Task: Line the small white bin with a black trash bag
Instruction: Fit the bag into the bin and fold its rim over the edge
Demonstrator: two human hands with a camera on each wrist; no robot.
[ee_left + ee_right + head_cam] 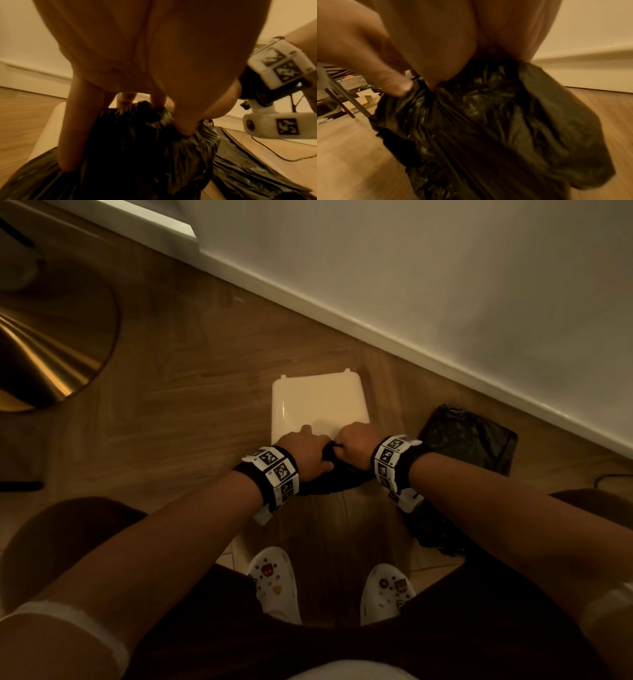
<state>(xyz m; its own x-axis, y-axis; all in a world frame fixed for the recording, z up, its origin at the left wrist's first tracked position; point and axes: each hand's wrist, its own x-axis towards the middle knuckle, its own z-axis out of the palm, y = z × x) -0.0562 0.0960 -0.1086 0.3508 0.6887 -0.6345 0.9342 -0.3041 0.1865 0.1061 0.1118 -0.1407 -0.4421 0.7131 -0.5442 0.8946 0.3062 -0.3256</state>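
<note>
The small white bin (318,405) stands on the wood floor near the wall; only its pale top face shows. Just above its near edge my left hand (305,450) and right hand (356,443) are close together, both gripping a bunched black trash bag (329,477). In the left wrist view the left hand (161,102) pinches the crumpled bag (137,148), which drapes over the white bin (51,128). In the right wrist view the right hand (423,81) clutches gathered folds of the bag (488,121), thumb on top. The bag's mouth is hidden.
Another black bag (469,436) lies flat on the floor to the bin's right, by the white skirting board (376,326). A round gold base (51,337) sits far left. My white clogs (274,583) are below the hands. A thin cable (609,477) runs at right.
</note>
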